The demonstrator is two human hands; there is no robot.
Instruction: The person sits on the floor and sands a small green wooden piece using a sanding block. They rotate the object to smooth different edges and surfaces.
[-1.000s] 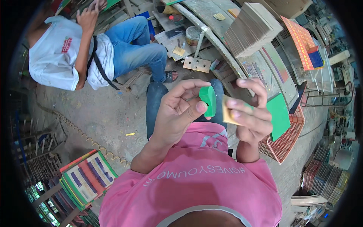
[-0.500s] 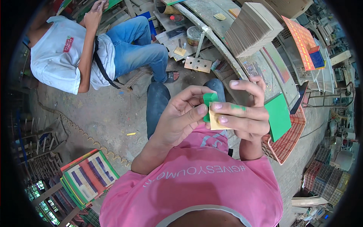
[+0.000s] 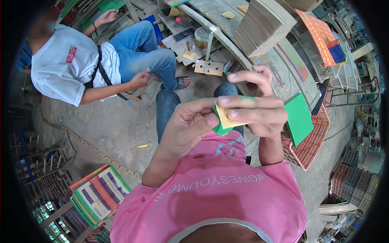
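Observation:
My left hand (image 3: 184,127) pinches a small green painted block (image 3: 221,128) between thumb and fingers, in front of my chest. Closed on a small pale-yellow square that looks like sandpaper (image 3: 225,116), my right hand (image 3: 261,109) presses it flat against the block with two fingers. Its other fingers are raised and curled. A green smear marks one finger of the right hand. The yellow square and fingers hide much of the block.
A bench (image 3: 227,30) with a tall stack of thin boards (image 3: 263,30) curves along the far right. A green board (image 3: 299,119) leans by an orange crate (image 3: 314,141). Painted boards (image 3: 99,194) stand lower left. A seated co-worker (image 3: 73,60) is at the upper left.
The yellow sandpaper has moved up and left across the green block, which has turned and now shows mostly below it. The co-worker's arms have parted, one hand lowering toward the knee.

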